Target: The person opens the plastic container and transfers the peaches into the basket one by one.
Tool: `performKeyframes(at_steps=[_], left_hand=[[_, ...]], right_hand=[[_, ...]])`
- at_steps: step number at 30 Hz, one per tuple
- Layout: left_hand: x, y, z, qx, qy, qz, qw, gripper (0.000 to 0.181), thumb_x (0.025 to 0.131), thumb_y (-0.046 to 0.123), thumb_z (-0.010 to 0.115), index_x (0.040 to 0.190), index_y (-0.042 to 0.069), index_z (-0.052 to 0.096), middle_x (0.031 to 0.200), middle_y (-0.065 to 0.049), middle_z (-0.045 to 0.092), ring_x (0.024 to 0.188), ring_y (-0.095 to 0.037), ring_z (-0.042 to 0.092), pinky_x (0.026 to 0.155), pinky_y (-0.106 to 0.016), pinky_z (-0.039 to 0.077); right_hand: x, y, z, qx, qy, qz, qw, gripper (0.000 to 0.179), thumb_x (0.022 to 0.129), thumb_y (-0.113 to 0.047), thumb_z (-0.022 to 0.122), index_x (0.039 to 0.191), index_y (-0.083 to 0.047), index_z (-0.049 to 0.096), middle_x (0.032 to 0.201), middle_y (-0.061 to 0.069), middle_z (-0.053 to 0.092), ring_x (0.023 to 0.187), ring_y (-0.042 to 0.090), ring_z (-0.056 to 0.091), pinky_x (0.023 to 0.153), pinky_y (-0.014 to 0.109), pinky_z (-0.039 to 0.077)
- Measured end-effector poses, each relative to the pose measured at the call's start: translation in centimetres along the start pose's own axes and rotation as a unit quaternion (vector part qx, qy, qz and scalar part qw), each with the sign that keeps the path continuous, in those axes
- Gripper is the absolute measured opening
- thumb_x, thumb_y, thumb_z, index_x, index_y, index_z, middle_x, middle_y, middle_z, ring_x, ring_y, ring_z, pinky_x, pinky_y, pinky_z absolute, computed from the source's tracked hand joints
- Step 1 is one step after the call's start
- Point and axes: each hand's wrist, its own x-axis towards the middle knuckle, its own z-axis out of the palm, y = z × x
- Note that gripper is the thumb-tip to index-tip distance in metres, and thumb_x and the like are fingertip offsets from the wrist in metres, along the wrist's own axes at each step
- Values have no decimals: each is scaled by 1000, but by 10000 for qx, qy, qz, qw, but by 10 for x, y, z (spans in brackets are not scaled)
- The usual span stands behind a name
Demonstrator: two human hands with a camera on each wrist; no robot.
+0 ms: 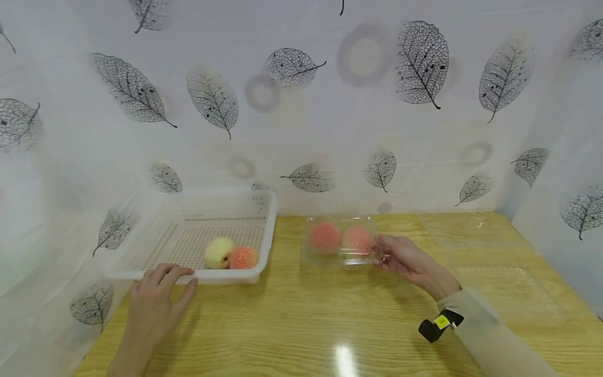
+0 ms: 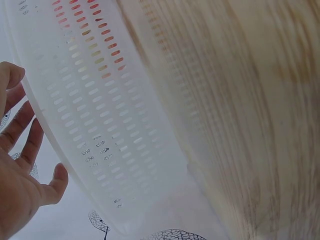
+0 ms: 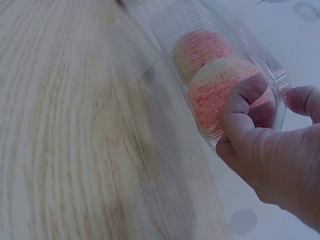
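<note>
In the head view my right hand (image 1: 406,262) grips the right end of a clear plastic clamshell box (image 1: 346,259). Two pinkish-red peaches (image 1: 325,238) sit side by side inside it. The right wrist view shows the thumb and fingers pinching the box's end wall (image 3: 280,92), beside the nearer peach (image 3: 220,90). My left hand (image 1: 157,301) rests with relaxed fingers on the front rim of a white perforated basket (image 1: 226,275). Inside that basket lie a pale yellow peach (image 1: 219,253) and a red-orange peach (image 1: 244,257). In the left wrist view the fingers (image 2: 30,140) reach over the rim.
Flat clear plastic pieces (image 1: 509,288) lie on the right side of the wood-grain table (image 1: 282,324). A white sheet with printed leaves (image 1: 301,125) hangs behind the table and along its sides. The basket stands at the table's back left.
</note>
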Motion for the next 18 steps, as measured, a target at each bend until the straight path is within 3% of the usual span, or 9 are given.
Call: performKeyframes(at_steps=[5,10,18], left_hand=[[0,-1,1,8,14,38,10000,20,77,15,83,95,14,73,96,-10,68,84,-35,62,67,-59,45],[0,-2,1,10,14,40,10000,21,77,15,83,95,13,73,97,-11,68,85,-35,62,67,-58,45],[0,-2,1,25,-19,25,10000,22,77,14,84,95,14,73,97,-11,68,85,-36,62,67,-58,45]], right_hand=[[-6,2,2,5,-103,-20,9999,10,107,-8,44,109,-2,51,91,0,55,78,8,56,74,23,55],[-11,3,5,-31,-182,-17,9998,14,109,-10,42,119,-1,45,90,-2,53,76,7,54,73,22,53],[-20,9,2,-131,-342,-68,9993,8,109,-11,42,109,-5,47,87,-4,52,77,7,53,73,23,53]])
